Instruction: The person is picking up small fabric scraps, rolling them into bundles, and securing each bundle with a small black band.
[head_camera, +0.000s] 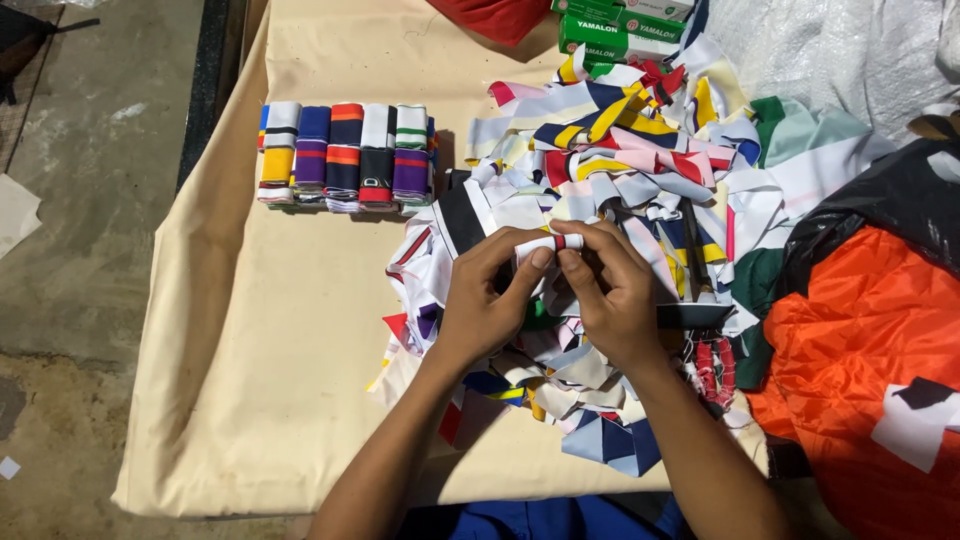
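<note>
Right, the strip (556, 243), white w/ a red and dark band near its right end, sits pinched between both your hands just above the pile (610, 180), approx. mid-frame. Your left hand (487, 295) grips its left part, thumb on top and fingers curled under, clenched on the cloth. Your right hand (612, 292) clasps the right end, thumb tip pressed by the red band, fingers wrapped behind. Thumbs nearly touch.

Under and behind the hands, the pile of loose strips spreads over the right half of the table (260, 330), which has a beige cloth cover; colours incl. white, navy, yellow, pink, red. Well apart to the left, a neat row of folded strips (345, 155) lies flat on the cover. Green boxes (605, 35) stand at the far edge, beside the pile's top. An orange bag (860, 360) lies at the right, touching the pile, w/ black plastic (900, 205) above it.
</note>
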